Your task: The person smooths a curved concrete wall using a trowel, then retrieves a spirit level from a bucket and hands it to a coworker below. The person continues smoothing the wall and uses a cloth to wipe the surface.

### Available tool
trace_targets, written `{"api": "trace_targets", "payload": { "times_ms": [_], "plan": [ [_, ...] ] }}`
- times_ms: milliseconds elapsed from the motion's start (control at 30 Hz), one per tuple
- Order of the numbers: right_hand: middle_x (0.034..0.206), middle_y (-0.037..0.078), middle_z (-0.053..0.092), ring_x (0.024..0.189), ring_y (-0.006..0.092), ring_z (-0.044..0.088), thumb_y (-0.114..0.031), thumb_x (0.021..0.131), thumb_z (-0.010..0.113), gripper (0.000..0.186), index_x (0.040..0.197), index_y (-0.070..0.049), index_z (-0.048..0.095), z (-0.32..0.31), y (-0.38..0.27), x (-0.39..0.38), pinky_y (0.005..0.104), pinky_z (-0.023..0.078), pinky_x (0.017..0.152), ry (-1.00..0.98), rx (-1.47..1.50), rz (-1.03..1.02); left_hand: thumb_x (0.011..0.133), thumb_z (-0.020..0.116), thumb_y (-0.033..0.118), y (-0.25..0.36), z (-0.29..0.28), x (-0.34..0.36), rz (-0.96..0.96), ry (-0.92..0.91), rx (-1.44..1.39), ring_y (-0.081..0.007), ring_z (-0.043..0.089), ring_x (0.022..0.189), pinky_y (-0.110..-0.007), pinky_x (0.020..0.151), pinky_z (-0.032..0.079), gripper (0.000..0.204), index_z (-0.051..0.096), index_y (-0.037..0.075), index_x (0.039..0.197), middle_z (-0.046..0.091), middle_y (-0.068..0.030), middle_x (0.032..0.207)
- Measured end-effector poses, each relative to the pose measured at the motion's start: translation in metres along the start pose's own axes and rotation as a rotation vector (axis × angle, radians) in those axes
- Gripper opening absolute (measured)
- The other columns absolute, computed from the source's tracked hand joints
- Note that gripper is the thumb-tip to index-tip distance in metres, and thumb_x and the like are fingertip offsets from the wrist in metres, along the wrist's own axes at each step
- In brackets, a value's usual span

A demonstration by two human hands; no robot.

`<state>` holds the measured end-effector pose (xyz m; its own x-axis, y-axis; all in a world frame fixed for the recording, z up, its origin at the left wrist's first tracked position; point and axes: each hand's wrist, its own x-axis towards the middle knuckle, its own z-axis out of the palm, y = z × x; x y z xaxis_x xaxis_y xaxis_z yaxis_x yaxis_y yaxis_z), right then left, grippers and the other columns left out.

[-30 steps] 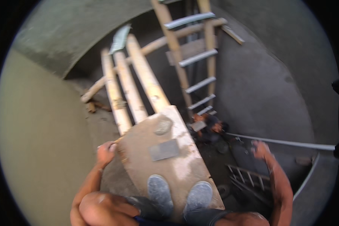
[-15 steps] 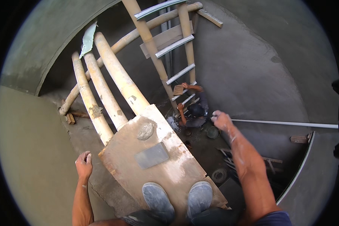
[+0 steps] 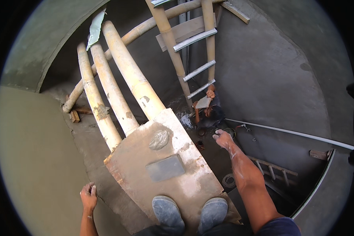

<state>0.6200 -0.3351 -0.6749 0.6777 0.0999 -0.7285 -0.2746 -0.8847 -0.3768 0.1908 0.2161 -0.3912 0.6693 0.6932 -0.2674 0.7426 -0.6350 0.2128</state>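
My right hand [image 3: 224, 139] stretches out past the right edge of the board [image 3: 134, 176] under my feet, its fingers bent in and nothing visible in them. My left hand [image 3: 89, 196] hangs off the board's left side, loosely closed, with nothing to be seen in it. On the board between my arms lie a flat grey rectangular slab [image 3: 165, 168] and a lump of wet mortar [image 3: 158, 140]. Below, beyond my right hand, a co-worker [image 3: 210, 117] at the ladder's foot holds up a small square board [image 3: 203, 103] with a pale face.
Several bamboo poles [image 3: 134, 82] run from the board to a cross pole [image 3: 141, 29]. A bamboo ladder [image 3: 167, 35] with metal rungs stands ahead. On the right are a long white pipe [image 3: 295, 134], a wooden frame [image 3: 275, 168] and a coiled hose [image 3: 228, 180]. Grey walls [image 3: 263, 63] curve around a deep drop.
My view has shifted slightly. My right hand has come down a little, and my left hand is lower too. The co-worker's small board now shows its pale face and is held with both hands.
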Motion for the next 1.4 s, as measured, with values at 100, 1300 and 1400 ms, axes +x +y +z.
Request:
{"api": "trace_targets", "payload": {
  "times_ms": [100, 1300, 1400],
  "plan": [
    [0.148, 0.017, 0.064, 0.131, 0.0348, 0.065, -0.053, 0.099, 0.076, 0.081, 0.161, -0.007, 0.049, -0.004, -0.004, 0.005, 0.0523, 0.060, 0.098, -0.009, 0.440, 0.152, 0.100, 0.071, 0.014, 0.000, -0.002, -0.009, -0.027, -0.028, 0.002, -0.0355, 0.073, 0.097, -0.045, 0.090, 0.058, 0.024, 0.077, 0.001, 0.120, 0.075, -0.0204, 0.106],
    [0.120, 0.010, 0.081, 0.112, 0.0253, 0.078, -0.010, 0.106, 0.067, 0.030, 0.134, 0.000, 0.074, -0.261, -0.244, -0.293, 0.0410, 0.059, 0.105, -0.465, 0.513, -0.322, 0.109, 0.065, 0.045, 0.230, -0.178, 0.009, 0.044, -0.079, -0.653, -0.0336, 0.072, 0.122, -0.042, 0.110, 0.054, 0.044, 0.075, 0.010, 0.135, 0.077, -0.0156, 0.129],
    [0.124, 0.013, 0.078, 0.111, 0.0251, 0.074, -0.009, 0.096, 0.075, 0.046, 0.140, 0.001, 0.069, -0.266, -0.302, -0.412, 0.0387, 0.058, 0.099, -0.821, 0.361, -0.292, 0.108, 0.065, 0.050, 0.305, -0.272, -0.055, 0.413, -0.229, -0.661, -0.0395, 0.065, 0.134, -0.046, 0.117, 0.048, 0.064, 0.055, 0.012, 0.159, 0.069, -0.0223, 0.143]
  ]
}}
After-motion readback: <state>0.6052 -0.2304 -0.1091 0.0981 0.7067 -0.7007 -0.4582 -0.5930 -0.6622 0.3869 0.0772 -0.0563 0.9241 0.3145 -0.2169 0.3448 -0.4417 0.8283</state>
